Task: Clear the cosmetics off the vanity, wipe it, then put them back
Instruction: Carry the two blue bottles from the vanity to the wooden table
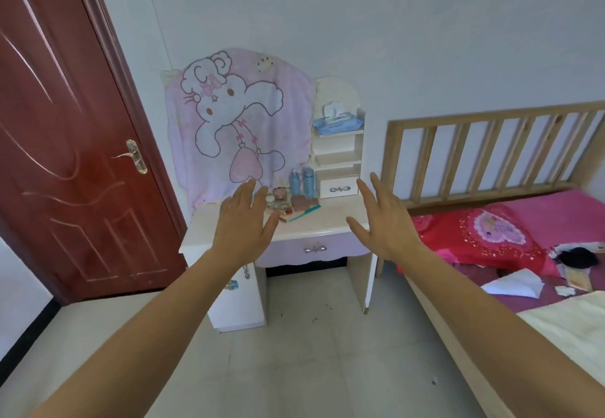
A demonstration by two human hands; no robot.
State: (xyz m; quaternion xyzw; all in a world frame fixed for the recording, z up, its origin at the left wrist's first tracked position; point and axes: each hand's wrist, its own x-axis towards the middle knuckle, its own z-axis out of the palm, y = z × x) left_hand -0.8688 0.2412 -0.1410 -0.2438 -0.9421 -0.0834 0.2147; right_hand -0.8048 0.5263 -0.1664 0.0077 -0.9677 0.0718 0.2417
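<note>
A white and lilac vanity (324,224) stands against the wall ahead. On its top sit two blue bottles (302,182), small round jars (280,193), a brown palette (304,203) and a teal comb (302,214), grouped near the back. My left hand (244,221) is stretched out in front of the vanity's left part with straight spread fingers, holding nothing. Level with the vanity's right edge, my right hand (383,214) is also spread and holds nothing. Both hands are in the air, apart from the cosmetics.
A pink bunny cloth (239,123) covers the mirror. A shelf unit (337,155) on the vanity holds a wipes pack (337,121). A red door (65,155) is at left. At right a bed (523,241) with a pink cover carries white paper (514,285). The tile floor (294,352) lies below.
</note>
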